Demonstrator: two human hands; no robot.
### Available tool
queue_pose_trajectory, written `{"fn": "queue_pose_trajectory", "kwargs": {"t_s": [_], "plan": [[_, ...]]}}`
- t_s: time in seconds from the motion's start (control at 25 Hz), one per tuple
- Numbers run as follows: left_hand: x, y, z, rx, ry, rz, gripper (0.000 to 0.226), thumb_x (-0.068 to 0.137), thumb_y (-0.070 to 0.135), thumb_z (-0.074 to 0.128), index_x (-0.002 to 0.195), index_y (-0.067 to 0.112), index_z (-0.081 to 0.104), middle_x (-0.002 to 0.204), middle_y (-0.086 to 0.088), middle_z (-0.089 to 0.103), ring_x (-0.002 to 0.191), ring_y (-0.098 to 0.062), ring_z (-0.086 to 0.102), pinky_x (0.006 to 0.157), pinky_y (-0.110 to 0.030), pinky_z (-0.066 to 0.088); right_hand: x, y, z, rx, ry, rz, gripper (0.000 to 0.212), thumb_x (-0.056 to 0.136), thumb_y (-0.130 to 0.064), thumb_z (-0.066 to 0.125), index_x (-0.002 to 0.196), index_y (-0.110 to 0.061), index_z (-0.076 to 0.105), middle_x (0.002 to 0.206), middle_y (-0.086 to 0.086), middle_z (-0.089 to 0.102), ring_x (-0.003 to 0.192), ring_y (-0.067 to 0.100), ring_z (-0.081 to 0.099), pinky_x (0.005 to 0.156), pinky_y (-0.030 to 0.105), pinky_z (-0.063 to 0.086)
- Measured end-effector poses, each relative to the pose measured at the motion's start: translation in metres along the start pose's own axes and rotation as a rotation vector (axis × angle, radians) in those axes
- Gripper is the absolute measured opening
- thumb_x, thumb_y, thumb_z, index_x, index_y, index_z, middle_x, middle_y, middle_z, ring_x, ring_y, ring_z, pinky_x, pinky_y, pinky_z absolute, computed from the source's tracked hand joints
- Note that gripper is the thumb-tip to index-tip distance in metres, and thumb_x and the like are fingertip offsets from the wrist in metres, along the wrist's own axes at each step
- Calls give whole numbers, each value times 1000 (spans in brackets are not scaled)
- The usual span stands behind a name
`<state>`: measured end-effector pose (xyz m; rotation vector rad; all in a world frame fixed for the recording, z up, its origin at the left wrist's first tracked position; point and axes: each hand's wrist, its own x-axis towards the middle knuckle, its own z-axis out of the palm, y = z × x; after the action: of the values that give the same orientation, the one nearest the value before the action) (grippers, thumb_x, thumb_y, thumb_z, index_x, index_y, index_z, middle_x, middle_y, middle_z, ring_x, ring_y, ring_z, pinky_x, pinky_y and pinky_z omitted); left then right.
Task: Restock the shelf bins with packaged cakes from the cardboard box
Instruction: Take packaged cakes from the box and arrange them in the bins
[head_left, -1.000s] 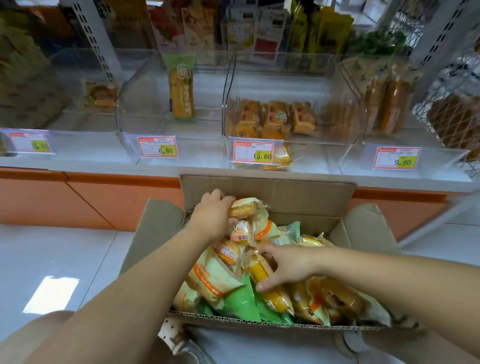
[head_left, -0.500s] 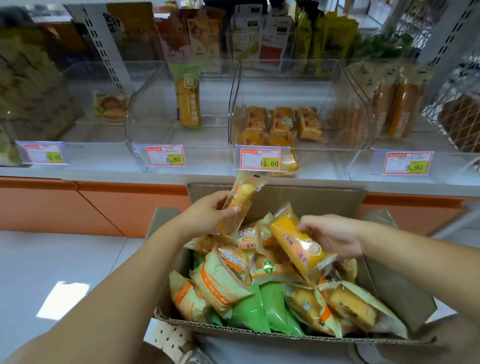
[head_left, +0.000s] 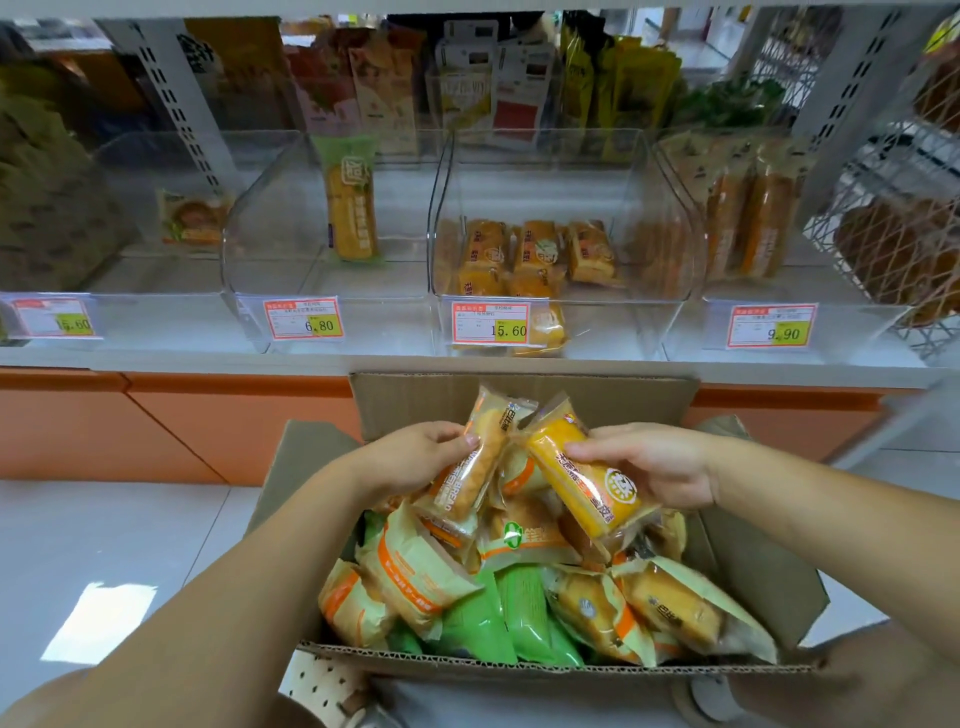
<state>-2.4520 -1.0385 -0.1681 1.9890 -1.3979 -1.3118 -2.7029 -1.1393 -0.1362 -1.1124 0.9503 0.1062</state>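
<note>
An open cardboard box (head_left: 524, 402) full of packaged cakes sits in front of me, below the shelf. My left hand (head_left: 415, 457) grips a long clear-wrapped bread pack (head_left: 480, 457) above the box. My right hand (head_left: 654, 462) grips a yellow cake pack (head_left: 576, 483) beside it; the two packs almost touch at their tops. Clear shelf bins stand above: the middle bin (head_left: 675, 291) tagged 15.60 holds several yellow cakes, and the bin (head_left: 260, 270) tagged 6.80 holds one upright green-topped pack (head_left: 350, 208).
A bin at the right (head_left: 831, 332) tagged 9.90 holds upright orange packs. A far-left bin (head_left: 130, 317) holds one round pastry pack. Green and orange-striped packs (head_left: 498, 618) fill the box's near side. Orange shelf base (head_left: 208, 415) and pale tiled floor lie to the left.
Both hands have lifted a pack each out of the box and brought them together above it. The view has tilted up slightly toward the shelf.
</note>
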Motion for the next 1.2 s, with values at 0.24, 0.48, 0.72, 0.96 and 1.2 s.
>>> {"fn": "queue_pose_trajectory", "kwargs": {"t_s": [0.24, 0.48, 0.72, 0.96, 1.2], "plan": [[8, 11, 0, -131, -25, 22, 30, 99, 50, 47, 113, 33, 66, 105, 0, 74, 94, -17, 69, 87, -35, 52, -46, -67, -3, 29, 22, -421, 41, 75, -11, 73, 115, -15, 61, 93, 4, 74, 81, 14, 71, 66, 30, 58], [4, 14, -3, -128, 14, 54, 26, 102, 39, 46, 119, 29, 63, 113, 2, 71, 103, -15, 67, 91, -29, 51, -51, -161, -25, -514, 1011, -779, 51, 83, -27, 75, 127, -17, 51, 115, -10, 60, 100, 9, 59, 84, 26, 48], [1, -1, -9, -168, 28, 28, 21, 102, 37, 47, 110, 31, 66, 104, 4, 74, 91, -10, 70, 85, -27, 53, 31, -172, -38, -1097, 753, 123, 52, 94, -24, 62, 136, 2, 47, 136, 22, 52, 117, 36, 56, 98, 44, 49], [-3, -3, -11, -175, 19, 2, 23, 101, 38, 48, 115, 31, 65, 106, 2, 75, 101, -19, 70, 90, -34, 54, 37, -163, -38, -1229, 715, 168, 51, 96, -31, 57, 136, 0, 47, 135, 16, 53, 118, 30, 54, 96, 36, 43], [-5, 1, -8, -221, -14, -2, 22, 101, 33, 50, 116, 25, 65, 107, -4, 75, 96, -18, 71, 90, -34, 54, -1, -137, -13, -1076, 1140, -564, 37, 92, -38, 58, 122, -16, 58, 101, 2, 64, 90, 21, 60, 75, 33, 50]]}}
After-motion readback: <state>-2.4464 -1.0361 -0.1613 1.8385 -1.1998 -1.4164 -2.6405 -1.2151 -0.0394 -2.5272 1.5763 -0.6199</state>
